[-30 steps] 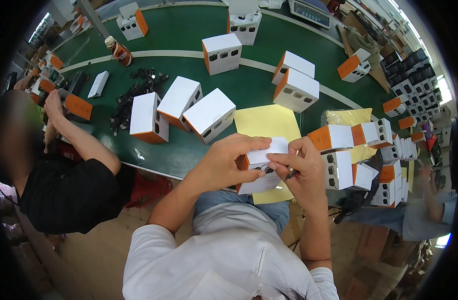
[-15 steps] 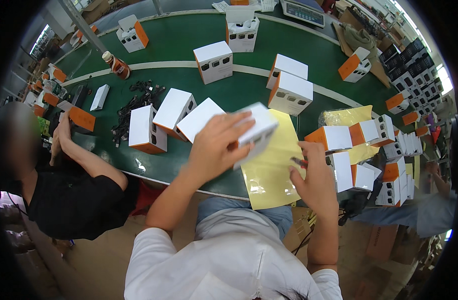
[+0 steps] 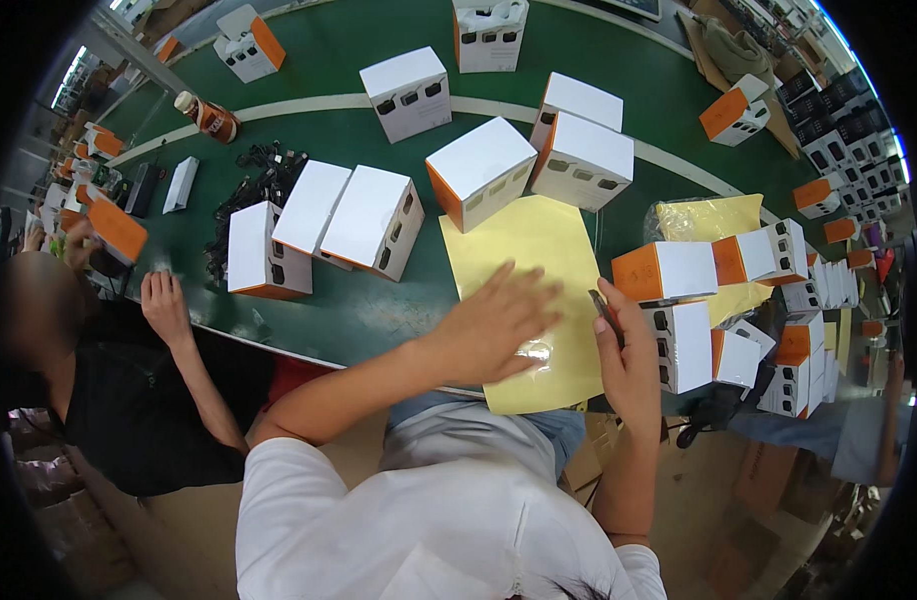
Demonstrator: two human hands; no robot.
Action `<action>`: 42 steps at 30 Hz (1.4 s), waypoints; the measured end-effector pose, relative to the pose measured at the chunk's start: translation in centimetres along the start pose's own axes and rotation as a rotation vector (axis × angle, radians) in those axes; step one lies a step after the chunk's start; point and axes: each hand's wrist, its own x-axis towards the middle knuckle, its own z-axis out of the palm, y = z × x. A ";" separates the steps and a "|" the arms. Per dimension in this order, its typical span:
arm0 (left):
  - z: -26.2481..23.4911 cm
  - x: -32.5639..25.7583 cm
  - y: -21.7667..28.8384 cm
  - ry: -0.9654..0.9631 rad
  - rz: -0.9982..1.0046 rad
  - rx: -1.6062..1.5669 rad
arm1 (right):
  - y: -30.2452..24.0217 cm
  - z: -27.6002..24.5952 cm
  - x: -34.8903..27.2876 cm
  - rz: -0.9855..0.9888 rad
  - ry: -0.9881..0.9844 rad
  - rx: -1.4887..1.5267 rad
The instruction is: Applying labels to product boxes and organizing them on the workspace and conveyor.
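dark tool (image 3: 605, 308), partly hidden by right fingers (image 3: 627, 308), left hand (image 3: 499, 318) blurred

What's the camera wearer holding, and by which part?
The right hand holds a slim dark tool by its nearer part, between thumb and fingers, its far end free. The left hand, spread over the yellow sheet, holds nothing.

One wide fisheye view looks down from head height, close above the person's white shirt (image 3: 419, 520), facing out across the green bench (image 3: 354, 312).
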 end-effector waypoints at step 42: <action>1.0 0.9 -5.7 0.054 -0.164 -0.162 | 0.3 4.1 5.9 0.122 -0.133 -0.442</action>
